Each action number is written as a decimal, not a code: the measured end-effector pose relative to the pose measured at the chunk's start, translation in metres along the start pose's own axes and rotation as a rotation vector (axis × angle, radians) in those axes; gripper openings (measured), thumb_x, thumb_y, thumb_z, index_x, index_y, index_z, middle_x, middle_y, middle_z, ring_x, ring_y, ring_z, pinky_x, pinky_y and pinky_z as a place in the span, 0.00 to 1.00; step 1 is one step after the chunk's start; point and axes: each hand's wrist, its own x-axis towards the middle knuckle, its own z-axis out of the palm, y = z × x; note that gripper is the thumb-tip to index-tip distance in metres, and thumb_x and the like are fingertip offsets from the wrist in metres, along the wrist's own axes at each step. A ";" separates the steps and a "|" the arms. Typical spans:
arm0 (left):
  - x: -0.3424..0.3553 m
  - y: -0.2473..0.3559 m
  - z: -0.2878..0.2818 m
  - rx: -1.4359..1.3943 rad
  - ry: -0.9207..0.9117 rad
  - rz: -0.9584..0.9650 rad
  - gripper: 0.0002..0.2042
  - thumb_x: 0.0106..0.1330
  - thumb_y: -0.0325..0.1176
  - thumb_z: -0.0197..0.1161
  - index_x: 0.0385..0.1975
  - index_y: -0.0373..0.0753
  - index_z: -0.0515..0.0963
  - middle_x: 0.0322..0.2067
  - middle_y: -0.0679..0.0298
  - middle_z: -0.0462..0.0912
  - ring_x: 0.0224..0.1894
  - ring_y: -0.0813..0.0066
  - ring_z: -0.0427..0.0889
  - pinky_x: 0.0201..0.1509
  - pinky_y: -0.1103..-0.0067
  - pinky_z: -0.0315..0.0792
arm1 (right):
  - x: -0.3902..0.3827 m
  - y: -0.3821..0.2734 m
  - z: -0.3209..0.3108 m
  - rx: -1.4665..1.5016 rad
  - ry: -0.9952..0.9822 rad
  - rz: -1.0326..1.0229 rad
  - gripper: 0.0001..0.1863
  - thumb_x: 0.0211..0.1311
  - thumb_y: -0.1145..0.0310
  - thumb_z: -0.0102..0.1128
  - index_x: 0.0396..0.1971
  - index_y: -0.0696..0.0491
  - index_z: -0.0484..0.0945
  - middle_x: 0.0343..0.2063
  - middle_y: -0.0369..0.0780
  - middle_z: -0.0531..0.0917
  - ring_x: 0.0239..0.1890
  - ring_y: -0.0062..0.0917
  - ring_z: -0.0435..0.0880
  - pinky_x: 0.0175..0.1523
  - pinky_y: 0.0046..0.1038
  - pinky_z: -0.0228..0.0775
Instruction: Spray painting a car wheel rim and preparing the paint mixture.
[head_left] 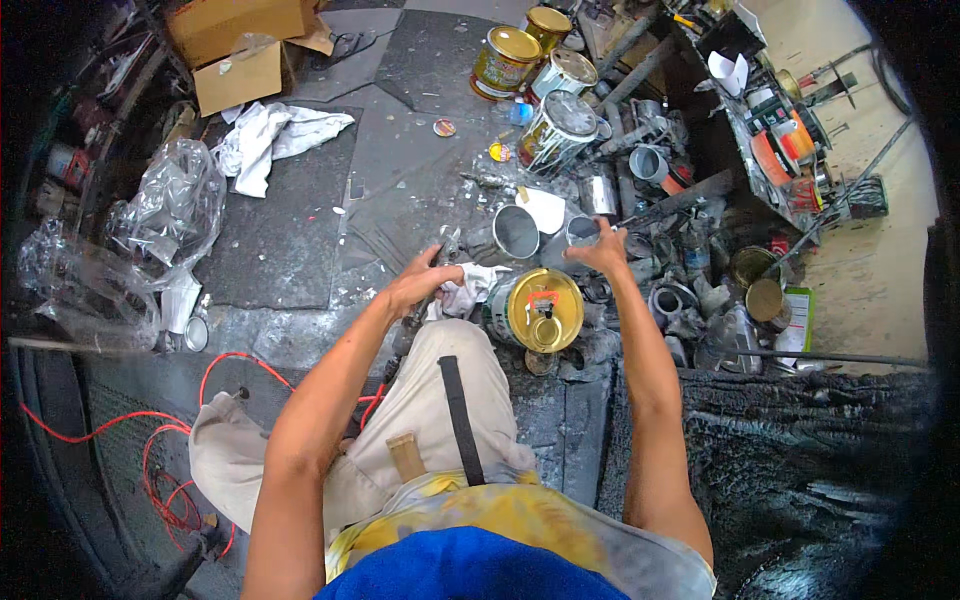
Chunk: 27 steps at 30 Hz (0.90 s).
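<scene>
Closed on a bunched white cloth (472, 290), the left hand (416, 284) sits to the left of a gold-lidded can (545, 312). Thumb and fingers of the right hand (606, 257) are wrapped around the wall of a grey cup (577, 233), just beyond that can. Between the two grips, slightly farther out, is a wider grey container (516, 232), its mouth open, with a white sheet (543, 208) near its rim. Past the right hand's grip stands a paint-streaked can (558, 133); well left of the left hand's grip lies crumpled clear plastic (170, 205).
</scene>
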 end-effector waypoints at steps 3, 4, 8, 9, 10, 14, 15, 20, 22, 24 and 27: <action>-0.020 -0.002 -0.017 0.015 0.099 0.004 0.59 0.49 0.46 0.74 0.77 0.24 0.48 0.57 0.49 0.79 0.47 0.67 0.80 0.45 0.75 0.76 | 0.014 0.000 0.030 0.033 -0.086 0.078 0.66 0.25 0.46 0.89 0.72 0.47 0.65 0.67 0.63 0.60 0.67 0.56 0.70 0.69 0.42 0.71; -0.026 -0.003 -0.021 0.012 0.128 0.011 0.58 0.49 0.46 0.74 0.77 0.24 0.48 0.57 0.49 0.79 0.47 0.68 0.79 0.45 0.75 0.76 | 0.022 0.008 0.047 0.039 -0.078 0.091 0.66 0.25 0.48 0.89 0.72 0.48 0.63 0.70 0.66 0.56 0.68 0.60 0.69 0.69 0.44 0.71; -0.033 -0.023 -0.045 -0.006 0.185 0.008 0.58 0.48 0.47 0.73 0.77 0.25 0.49 0.53 0.53 0.80 0.40 0.69 0.77 0.44 0.75 0.75 | 0.033 0.003 0.079 0.061 -0.117 0.186 0.71 0.27 0.46 0.90 0.75 0.47 0.55 0.72 0.65 0.52 0.70 0.60 0.67 0.70 0.45 0.71; -0.033 -0.031 -0.047 -0.028 0.234 0.004 0.57 0.48 0.47 0.74 0.77 0.25 0.51 0.49 0.56 0.82 0.39 0.69 0.77 0.43 0.75 0.74 | 0.034 0.001 0.082 0.079 -0.141 0.203 0.72 0.29 0.45 0.89 0.76 0.47 0.53 0.73 0.65 0.50 0.70 0.62 0.66 0.70 0.46 0.70; -0.035 -0.034 -0.047 -0.032 0.238 -0.002 0.57 0.48 0.47 0.74 0.77 0.25 0.51 0.49 0.56 0.82 0.39 0.69 0.77 0.43 0.75 0.74 | 0.034 -0.002 0.084 0.077 -0.149 0.201 0.72 0.29 0.45 0.89 0.76 0.47 0.53 0.73 0.65 0.50 0.70 0.62 0.66 0.70 0.46 0.70; -0.047 -0.031 -0.045 -0.014 0.269 0.008 0.28 0.58 0.40 0.68 0.60 0.42 0.75 0.39 0.67 0.80 0.40 0.77 0.77 0.40 0.78 0.70 | 0.013 -0.038 0.060 0.071 -0.152 0.277 0.71 0.30 0.43 0.89 0.76 0.48 0.53 0.71 0.64 0.54 0.70 0.63 0.66 0.70 0.49 0.69; -0.048 -0.030 -0.045 -0.007 0.274 -0.004 0.28 0.58 0.40 0.68 0.60 0.42 0.75 0.38 0.67 0.80 0.39 0.77 0.76 0.40 0.78 0.70 | 0.008 -0.043 0.055 0.075 -0.109 0.295 0.70 0.31 0.42 0.88 0.76 0.48 0.54 0.70 0.63 0.56 0.69 0.63 0.66 0.70 0.50 0.68; -0.042 -0.040 -0.046 -0.010 0.270 -0.016 0.29 0.57 0.40 0.69 0.60 0.43 0.75 0.36 0.68 0.78 0.37 0.77 0.75 0.39 0.78 0.71 | -0.065 -0.018 0.024 0.164 0.058 -0.070 0.60 0.34 0.38 0.86 0.67 0.50 0.67 0.67 0.62 0.62 0.67 0.61 0.67 0.69 0.54 0.64; -0.032 -0.050 -0.046 0.004 0.260 -0.032 0.30 0.56 0.41 0.70 0.60 0.41 0.74 0.36 0.67 0.80 0.36 0.76 0.76 0.39 0.77 0.72 | -0.117 -0.011 0.022 0.042 -0.055 -0.181 0.55 0.30 0.36 0.86 0.60 0.50 0.72 0.67 0.61 0.63 0.66 0.61 0.67 0.69 0.55 0.62; -0.023 -0.056 -0.045 0.017 0.261 -0.033 0.34 0.55 0.42 0.71 0.63 0.39 0.72 0.36 0.66 0.81 0.36 0.76 0.77 0.39 0.77 0.72 | -0.154 -0.022 0.029 -0.045 -0.106 -0.221 0.54 0.29 0.34 0.86 0.55 0.51 0.74 0.67 0.61 0.63 0.66 0.61 0.67 0.69 0.55 0.61; -0.019 -0.054 -0.037 0.051 0.276 -0.040 0.42 0.53 0.44 0.73 0.69 0.34 0.66 0.38 0.63 0.84 0.35 0.75 0.78 0.38 0.77 0.73 | -0.176 -0.038 0.039 -0.051 0.131 -0.281 0.52 0.26 0.33 0.85 0.49 0.50 0.72 0.70 0.60 0.61 0.71 0.61 0.59 0.71 0.61 0.53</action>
